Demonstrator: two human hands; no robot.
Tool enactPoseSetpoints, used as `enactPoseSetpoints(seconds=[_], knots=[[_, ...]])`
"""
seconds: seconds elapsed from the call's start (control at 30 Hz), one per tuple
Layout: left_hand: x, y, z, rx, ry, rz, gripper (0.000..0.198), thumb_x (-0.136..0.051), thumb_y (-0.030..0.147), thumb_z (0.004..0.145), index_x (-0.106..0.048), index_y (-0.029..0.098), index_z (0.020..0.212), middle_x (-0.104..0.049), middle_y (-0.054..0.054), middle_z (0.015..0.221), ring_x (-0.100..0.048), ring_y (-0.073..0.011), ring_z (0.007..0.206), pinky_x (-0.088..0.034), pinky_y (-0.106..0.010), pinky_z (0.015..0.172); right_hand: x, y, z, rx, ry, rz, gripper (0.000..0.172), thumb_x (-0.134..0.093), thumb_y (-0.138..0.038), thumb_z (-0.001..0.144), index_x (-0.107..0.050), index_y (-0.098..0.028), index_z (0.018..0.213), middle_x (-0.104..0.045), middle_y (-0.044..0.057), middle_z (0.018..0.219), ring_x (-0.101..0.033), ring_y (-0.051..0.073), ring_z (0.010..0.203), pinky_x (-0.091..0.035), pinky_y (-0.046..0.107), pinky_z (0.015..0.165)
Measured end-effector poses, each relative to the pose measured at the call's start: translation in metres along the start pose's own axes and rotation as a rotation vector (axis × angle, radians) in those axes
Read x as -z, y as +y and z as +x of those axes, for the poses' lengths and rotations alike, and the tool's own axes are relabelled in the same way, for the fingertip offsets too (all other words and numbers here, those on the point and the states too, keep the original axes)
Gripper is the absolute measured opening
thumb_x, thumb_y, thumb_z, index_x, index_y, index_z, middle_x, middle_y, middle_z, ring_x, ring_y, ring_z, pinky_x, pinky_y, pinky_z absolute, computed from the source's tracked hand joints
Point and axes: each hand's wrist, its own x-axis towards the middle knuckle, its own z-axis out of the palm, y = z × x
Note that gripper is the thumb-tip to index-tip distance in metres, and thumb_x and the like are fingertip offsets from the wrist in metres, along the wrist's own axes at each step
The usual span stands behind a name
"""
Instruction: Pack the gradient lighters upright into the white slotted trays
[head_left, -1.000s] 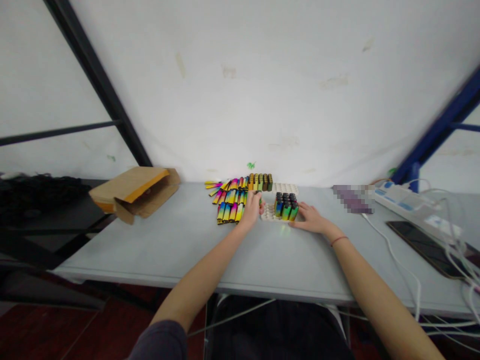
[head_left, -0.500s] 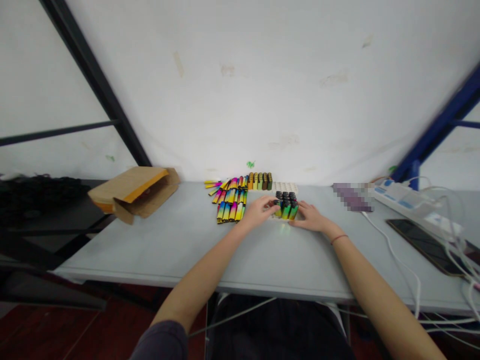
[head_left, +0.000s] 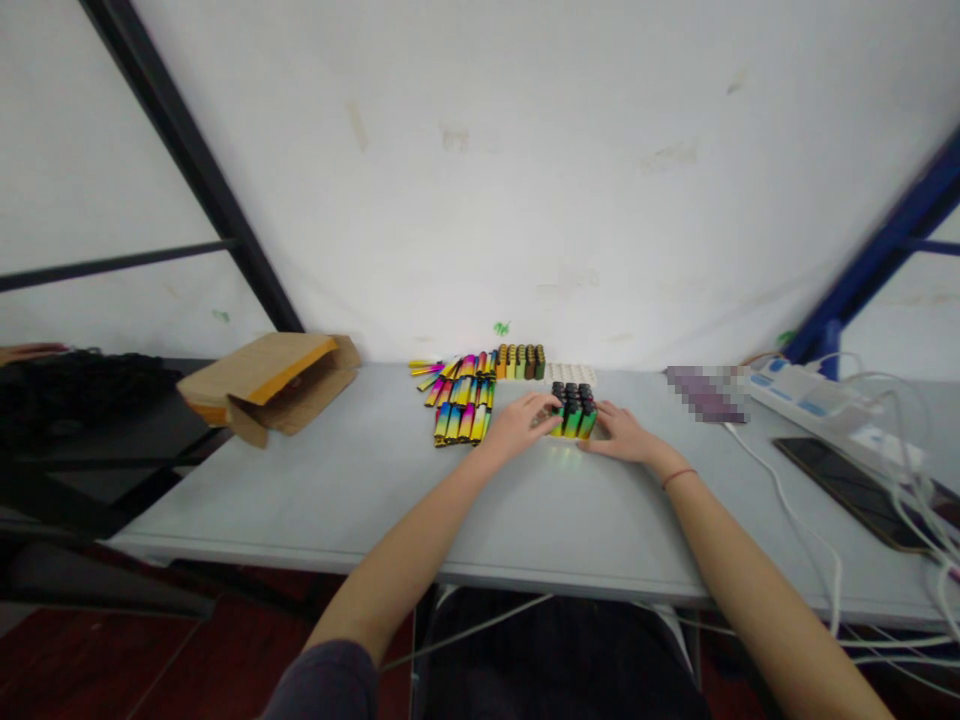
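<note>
A block of upright lighters [head_left: 574, 412] with black tops and green-yellow bodies stands in front of me, seemingly in a pale tray mostly hidden beneath them. At its left side is my left hand [head_left: 517, 425], thumb and forefinger apart, fingertips by the nearest left lighter. My right hand [head_left: 622, 436] rests with spread fingers along the block's right side. Shiny multicoloured pieces [head_left: 461, 405], yellow, magenta and blue, lie in rows just left of my left hand. Behind stands another upright group with gold-brown tops [head_left: 521, 362], beside a white tray with holes [head_left: 571, 374].
An open brown cardboard box [head_left: 262, 380] lies on the left of the grey table [head_left: 337, 510]. To the right are a pixelated purple item [head_left: 705, 394], a dark phone [head_left: 847, 490], a white power strip [head_left: 817, 400] and loose cables. A wall rises behind. Another person's hand [head_left: 30, 352] shows far left.
My left fingers have parted slightly at the left lighter, which now lines up with the block. My right hand has stayed put. Another person's hand has appeared at the far left.
</note>
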Motion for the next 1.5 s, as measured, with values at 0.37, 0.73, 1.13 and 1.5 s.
enactPoseSetpoints(seconds=[0.37,0.73,1.13,1.5], knots=[[0.044,-0.003,0.012,0.062,0.227,0.197,0.013,-0.065,0.025,0.092,-0.077,0.023,0.09,-0.075,-0.01,0.098,-0.068,-0.0257,0.099,-0.047,-0.035,0.103,0.003,-0.002,-0.002,-0.002,-0.017,-0.003,0.092,-0.062,-0.073,0.086,-0.048,-0.02,0.16,-0.042,0.017,0.168,-0.034,0.044,0.156,-0.027,0.062,0.127],[0.141,-0.071,-0.018,0.841,0.344,0.7,0.031,-0.065,0.043,0.094,-0.081,0.017,0.1,-0.08,-0.018,0.109,-0.072,-0.0348,0.107,-0.049,-0.035,0.083,0.0,0.004,0.0,0.023,-0.002,0.014,0.089,-0.064,-0.072,0.086,-0.051,-0.02,0.158,-0.04,0.017,0.169,-0.034,0.045,0.155,-0.027,0.062,0.126],[0.145,-0.068,-0.013,0.953,0.246,0.727,0.021,-0.064,0.028,0.091,-0.08,0.02,0.101,-0.081,-0.016,0.112,-0.072,-0.0358,0.114,-0.05,-0.034,0.084,-0.003,0.007,0.002,0.024,0.007,-0.007,0.092,-0.062,-0.076,0.085,-0.049,-0.022,0.159,-0.041,0.015,0.169,-0.035,0.043,0.155,-0.028,0.06,0.127],[0.105,-0.017,0.017,0.659,0.368,-0.641,0.015,-0.069,0.016,0.076,-0.057,0.019,0.085,-0.057,0.004,0.066,-0.05,-0.0076,0.049,-0.039,-0.018,0.05,0.0,0.002,0.0,0.004,-0.009,-0.011,0.093,-0.062,-0.073,0.085,-0.05,-0.018,0.159,-0.039,0.017,0.17,-0.034,0.044,0.156,-0.027,0.06,0.127]])
